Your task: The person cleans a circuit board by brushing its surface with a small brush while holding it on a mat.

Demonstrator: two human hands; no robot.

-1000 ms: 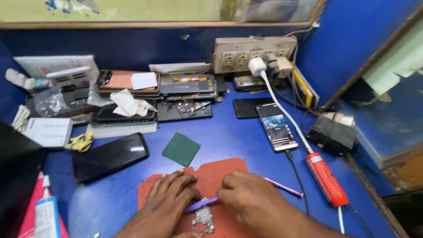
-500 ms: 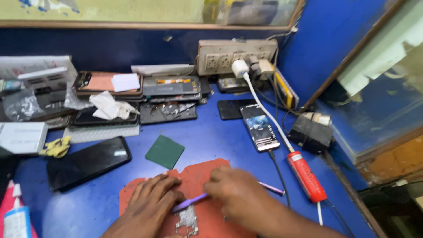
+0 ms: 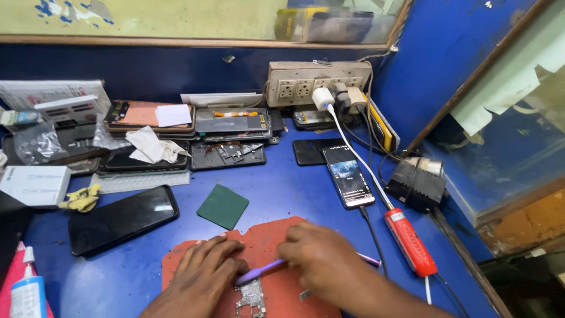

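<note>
A red rubber mat point(image 3: 268, 244) lies at the near edge of the blue bench. On it rests a small circuit board point(image 3: 252, 294). My left hand point(image 3: 203, 275) lies flat on the mat, its fingers beside the board. My right hand point(image 3: 321, 262) is shut on a thin purple tool point(image 3: 262, 272) whose tip points left, just above the board. The tool's far end point(image 3: 369, 259) sticks out past my right hand.
A green square pad point(image 3: 222, 205) and a black phone point(image 3: 122, 218) lie left of the mat. A lit phone point(image 3: 348, 176) on a white cable, a red-handled tool point(image 3: 409, 241) and a black adapter point(image 3: 415, 185) sit at right. Phone parts point(image 3: 194, 135) and a socket strip point(image 3: 318, 82) line the back.
The view has shifted, so the bench sits differently in frame. Both hands stay on the red mat, with the purple tool still over the board.
</note>
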